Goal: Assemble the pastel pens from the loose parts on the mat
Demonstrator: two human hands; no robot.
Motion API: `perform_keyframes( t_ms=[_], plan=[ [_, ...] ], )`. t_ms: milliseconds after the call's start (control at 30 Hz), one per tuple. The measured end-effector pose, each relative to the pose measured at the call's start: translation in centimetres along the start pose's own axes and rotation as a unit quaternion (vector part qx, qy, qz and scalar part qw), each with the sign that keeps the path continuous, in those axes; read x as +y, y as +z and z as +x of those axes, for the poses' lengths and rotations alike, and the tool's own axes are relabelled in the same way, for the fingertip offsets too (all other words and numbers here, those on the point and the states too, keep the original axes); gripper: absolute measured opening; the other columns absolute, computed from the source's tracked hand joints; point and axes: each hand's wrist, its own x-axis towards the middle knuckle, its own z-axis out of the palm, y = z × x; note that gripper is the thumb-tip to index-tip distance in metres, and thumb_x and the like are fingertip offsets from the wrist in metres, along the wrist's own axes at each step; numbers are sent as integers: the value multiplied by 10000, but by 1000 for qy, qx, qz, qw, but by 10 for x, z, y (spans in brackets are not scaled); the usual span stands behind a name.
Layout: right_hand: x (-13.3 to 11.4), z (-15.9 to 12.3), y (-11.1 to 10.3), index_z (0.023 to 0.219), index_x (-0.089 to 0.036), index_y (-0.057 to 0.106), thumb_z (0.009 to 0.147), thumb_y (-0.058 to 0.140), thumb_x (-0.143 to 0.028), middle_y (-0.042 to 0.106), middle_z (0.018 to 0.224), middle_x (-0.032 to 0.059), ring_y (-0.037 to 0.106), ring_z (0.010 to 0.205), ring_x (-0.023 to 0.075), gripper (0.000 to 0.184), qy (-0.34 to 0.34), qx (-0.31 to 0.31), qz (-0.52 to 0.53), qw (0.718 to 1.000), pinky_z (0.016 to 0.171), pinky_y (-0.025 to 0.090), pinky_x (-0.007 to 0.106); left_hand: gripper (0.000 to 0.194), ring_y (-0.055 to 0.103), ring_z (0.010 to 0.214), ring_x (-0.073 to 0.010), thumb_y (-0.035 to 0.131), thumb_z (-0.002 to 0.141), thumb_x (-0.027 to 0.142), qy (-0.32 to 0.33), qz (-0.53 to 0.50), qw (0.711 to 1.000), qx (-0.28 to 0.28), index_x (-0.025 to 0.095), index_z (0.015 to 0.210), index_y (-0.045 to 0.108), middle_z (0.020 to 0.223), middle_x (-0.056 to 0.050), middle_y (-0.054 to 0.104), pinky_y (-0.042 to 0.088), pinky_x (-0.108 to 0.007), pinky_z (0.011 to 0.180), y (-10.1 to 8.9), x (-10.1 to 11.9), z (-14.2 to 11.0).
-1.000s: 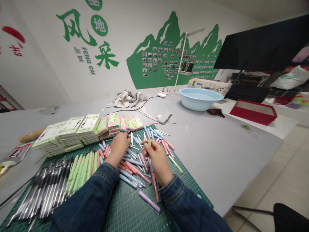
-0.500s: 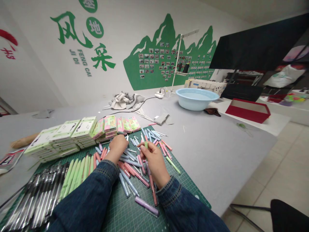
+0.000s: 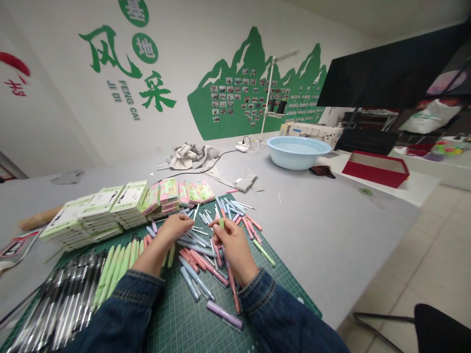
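Above the green mat [image 3: 191,323], the right hand [image 3: 236,247] pinches a green piece [image 3: 221,223].

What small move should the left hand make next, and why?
Probably the left hand should reach for the thin white stick just ahead of it: that stick lies close, no item shows clearly in this hand's grip, and the right hand is occupied, pinching a light-green pen part.
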Motion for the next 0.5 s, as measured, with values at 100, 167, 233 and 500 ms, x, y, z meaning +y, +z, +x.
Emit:
perform_keyframes(
  t_ms=[100, 167, 233, 500],
  plan=[
    [2, -1, 2, 849, -181, 654, 819, 571, -295, 497, 563, -42, 433, 524, 111, 145, 4, -12, -18, 1000, 522, 325, 230, 192, 604, 613, -137, 550, 749, 338, 44, -130, 990, -27, 169, 826, 601, 666, -9, 625, 454, -227, 561, -3, 0, -29],
    [3, -2, 4, 852, -175, 654, 815, 573, -289, 496, 569, -42, 434, 530, 112, 144, 8, -20, -29, 999, 527, 327, 232, 280, 582, 607, -115, 631, 726, 315, 64, -296, 951, -59, 183, 965, 564, 699, 8, 622, 447, -213, 562, -6, 2, -45],
    [2, -5, 7, 863, -169, 656, 810, 577, -286, 491, 573, -45, 430, 535, 112, 151, 9, -39, -30, 999, 535, 331, 234, 389, 575, 604, -112, 689, 706, 287, 72, -407, 907, -83, 209, 1053, 530, 707, 21, 615, 451, -216, 564, -11, 7, -56],
    [-7, -13, 18, 899, -166, 684, 814, 553, -221, 532, 657, -27, 460, 629, 127, 165, -9, -101, -36, 994, 623, 369, 248, 211, 581, 663, -136, 628, 807, 368, 172, -448, 877, 20, 179, 900, 637, 784, -17, 622, 496, -256, 606, -28, 34, -80]
  ],
)
